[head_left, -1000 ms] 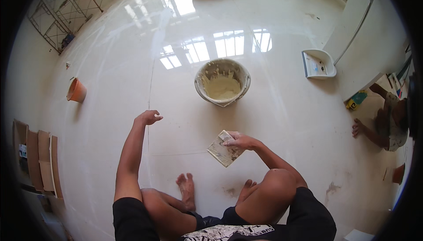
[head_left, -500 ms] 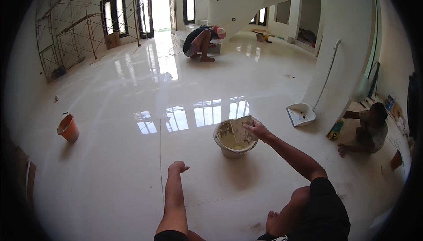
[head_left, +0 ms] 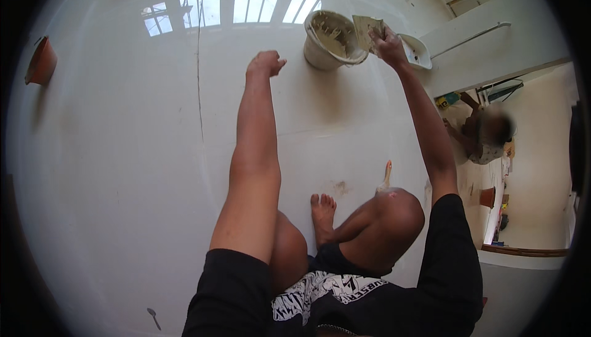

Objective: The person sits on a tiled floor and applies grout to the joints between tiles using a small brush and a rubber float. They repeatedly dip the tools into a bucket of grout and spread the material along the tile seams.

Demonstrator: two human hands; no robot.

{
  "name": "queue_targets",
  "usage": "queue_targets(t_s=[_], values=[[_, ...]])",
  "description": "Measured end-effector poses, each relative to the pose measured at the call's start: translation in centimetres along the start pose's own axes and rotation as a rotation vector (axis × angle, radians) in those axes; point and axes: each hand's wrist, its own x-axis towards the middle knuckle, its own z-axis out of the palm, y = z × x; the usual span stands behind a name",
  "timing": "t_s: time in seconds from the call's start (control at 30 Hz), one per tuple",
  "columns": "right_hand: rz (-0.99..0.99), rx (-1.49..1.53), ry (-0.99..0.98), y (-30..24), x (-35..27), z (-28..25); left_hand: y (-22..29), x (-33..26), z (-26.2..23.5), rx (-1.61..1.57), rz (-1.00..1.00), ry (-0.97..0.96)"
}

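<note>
At the right side of the grey bucket [head_left: 321,55], the right hand [head_left: 388,49] is holding a flat plate [head_left: 364,31] beside the rim. Grip: fingers and thumb are pinching the plate along its right-hand part, leaving the left part free. Pale residue is showing on the plate; whether its edge is touching the rim cannot be told.

The left hand [head_left: 267,63] is hovering over the floor to the left of the bucket, apart from it. Its fingers are curling and nothing is showing in them; the palm is facing away, so how tightly they are closing cannot be told.

The bucket is standing on the glossy floor ahead of the person, with pale paste [head_left: 333,42] lying inside and clinging to the inner wall.

Handling, in this inspector's judgement: the plate should be sitting over the bucket's opening, so that loose paste is dropping inside. Drawing its edge evenly along the rim would be clearing it best. Neither hand is visibly bracing the bucket; the left could be steadying it against tipping. A white dustpan [head_left: 421,53] is lying just beyond the right hand, so the plate should be keeping clear of its dirt.
</note>
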Motion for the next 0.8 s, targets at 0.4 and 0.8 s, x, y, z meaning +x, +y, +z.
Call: queue_targets(t_s=[0.4, 0.8], values=[[0.227, 0.194, -0.138, 3.4, -25.7, 8.5, -12.7, -9.8, -8.4, -0.085, -0.329, 0.216], [0.741, 0.794, -0.214, 20.8, -29.9, 8.7, -17.7, -13.1, -9.2, -0.087, -0.512, 0.150]])
